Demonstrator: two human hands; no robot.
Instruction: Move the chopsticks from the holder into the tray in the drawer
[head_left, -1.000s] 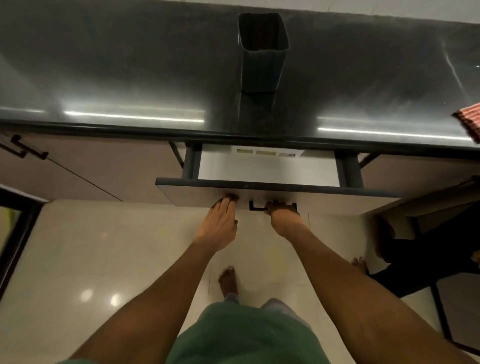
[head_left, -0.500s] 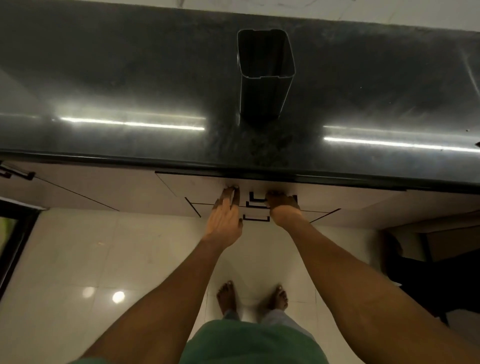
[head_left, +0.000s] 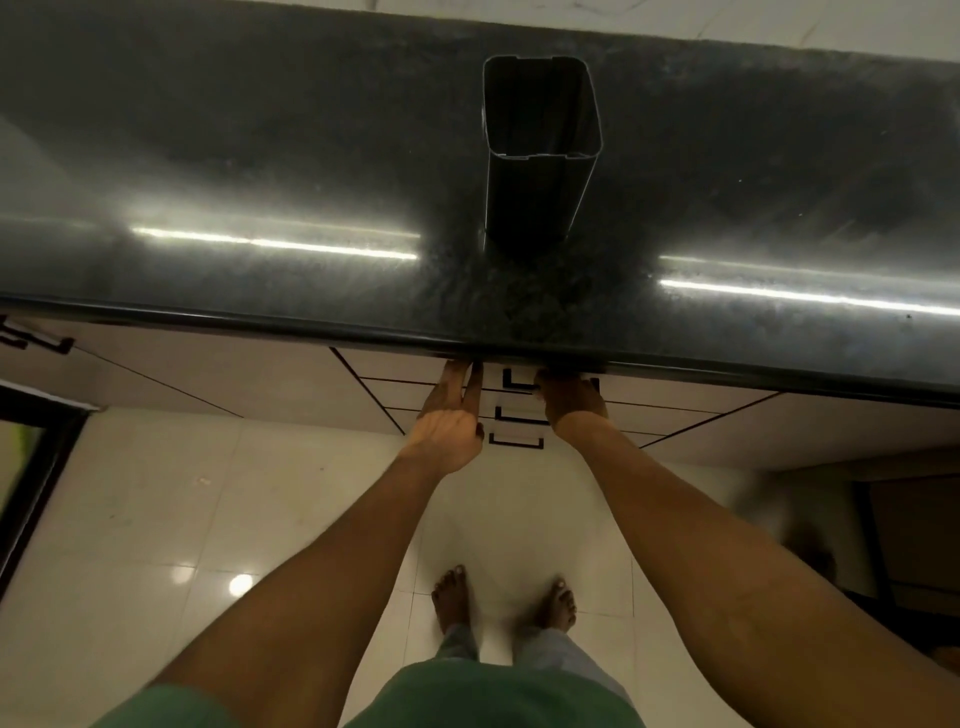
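The drawer (head_left: 524, 375) had slid shut — left hand (head_left: 448, 422) flat, fingers together; right hand (head_left: 571, 397) seemingly likewise, below the holder (head_left: 540, 150).

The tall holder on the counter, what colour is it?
The holder is dark grey, almost black; the head view shows it.

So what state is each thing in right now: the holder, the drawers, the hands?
holder: upright on the counter, looks empty
top drawer: pushed shut, front flush with the cabinet
lower drawers: shut
left hand: open, fingers flat against the top drawer front
right hand: pressed on the top drawer front by the handle, holding nothing visible
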